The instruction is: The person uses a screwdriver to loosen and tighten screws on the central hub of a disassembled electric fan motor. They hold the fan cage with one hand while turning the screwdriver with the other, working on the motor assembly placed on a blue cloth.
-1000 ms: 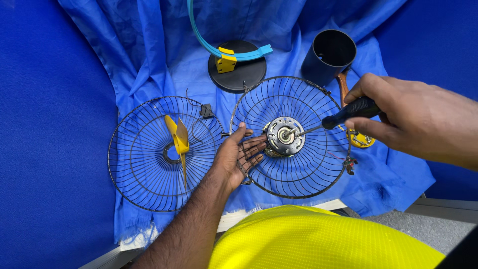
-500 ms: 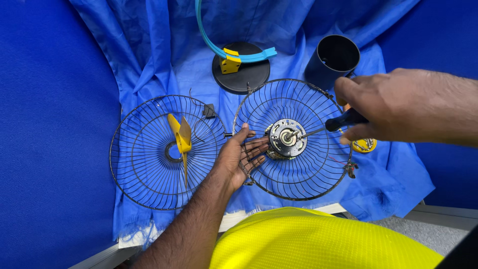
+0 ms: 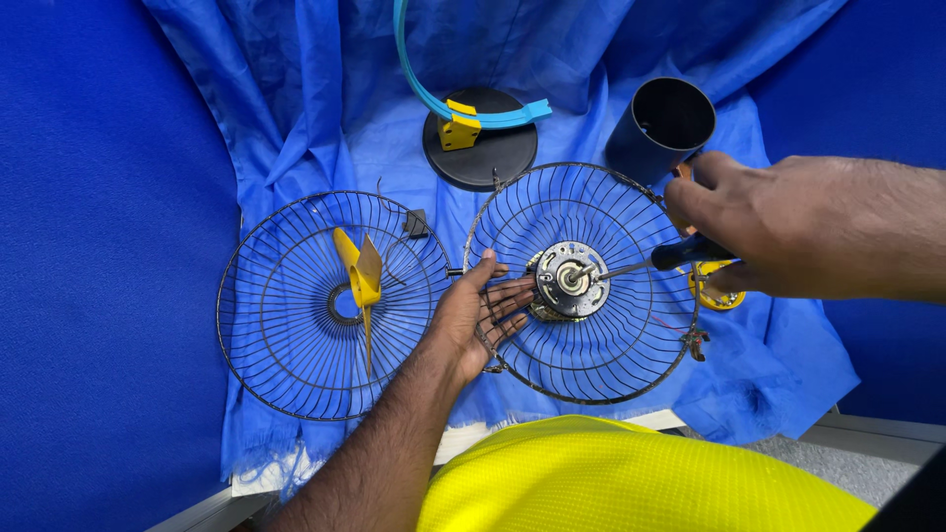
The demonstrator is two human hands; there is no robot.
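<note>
Right hand (image 3: 788, 232) has shifted over the screwdriver (image 3: 680, 256), gripping it with its tip at the motor (image 3: 570, 280), while left hand (image 3: 478, 315), fingers spread, steadies the rear grille (image 3: 591, 365).

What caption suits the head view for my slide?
Left hand steadies a fan grille while right hand drives a screwdriver into its motor.

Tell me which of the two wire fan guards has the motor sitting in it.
The right-hand guard, under both hands, holds the silver motor at its centre. The left guard holds only a yellow fan blade.
</note>
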